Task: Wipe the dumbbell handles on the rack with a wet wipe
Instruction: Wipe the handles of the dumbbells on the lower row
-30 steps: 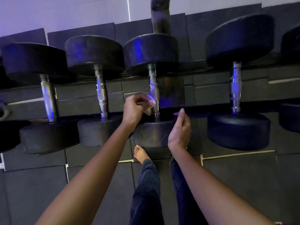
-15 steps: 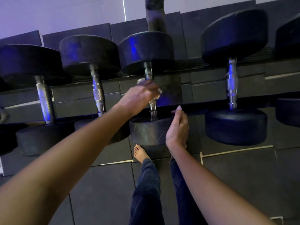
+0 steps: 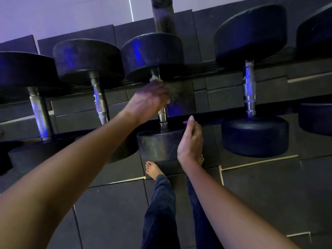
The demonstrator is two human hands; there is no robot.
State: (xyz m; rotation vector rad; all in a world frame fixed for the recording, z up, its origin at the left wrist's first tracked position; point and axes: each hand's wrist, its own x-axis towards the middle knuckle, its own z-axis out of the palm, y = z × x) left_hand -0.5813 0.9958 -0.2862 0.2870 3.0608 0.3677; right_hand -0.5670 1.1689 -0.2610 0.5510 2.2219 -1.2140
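Several black dumbbells with chrome handles lie across a dark rack (image 3: pixel 206 115). My left hand (image 3: pixel 150 100) is wrapped round the upper part of the middle dumbbell's handle (image 3: pixel 162 117), and a pale wet wipe (image 3: pixel 155 80) peeks out above its knuckles. The hand is blurred with motion. My right hand (image 3: pixel 190 139) rests against the near black weight (image 3: pixel 158 146) of that same dumbbell, fingers loosely curled and holding nothing.
Other dumbbells flank it: two handles to the left (image 3: pixel 99 103) (image 3: pixel 40 112) and one to the right (image 3: pixel 248 92). A dark upright post (image 3: pixel 164 17) stands behind. My bare feet (image 3: pixel 152 168) stand on dark floor mats below the rack.
My left hand has slid with the wipe from the lower end of the middle handle up toward the far weight. My right hand has stayed by the near weight.
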